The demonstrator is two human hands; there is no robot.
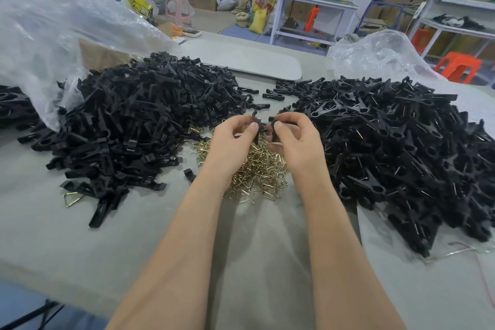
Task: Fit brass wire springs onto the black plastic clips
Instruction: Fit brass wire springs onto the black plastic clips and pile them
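My left hand point(232, 139) pinches a black plastic clip half point(256, 126) that stands nearly upright between thumb and fingers. My right hand point(296, 139) pinches a second black clip piece point(273, 120) beside it; the two pieces meet between my hands. Both hands hover above a pile of brass wire springs point(257, 171) on the grey table. A large heap of loose black clip halves point(144, 120) lies to the left. To the right spreads a heap of black clips with wire springs point(401, 147) fitted. Whether a spring is in my fingers is hidden.
Clear plastic bags rise at the left point(53, 43) and back right point(380, 56). One stray brass spring point(71, 199) lies at the left heap's near edge. The grey table point(267, 249) stretches toward me. White workbenches, cardboard boxes and an orange stool point(458, 65) stand beyond.
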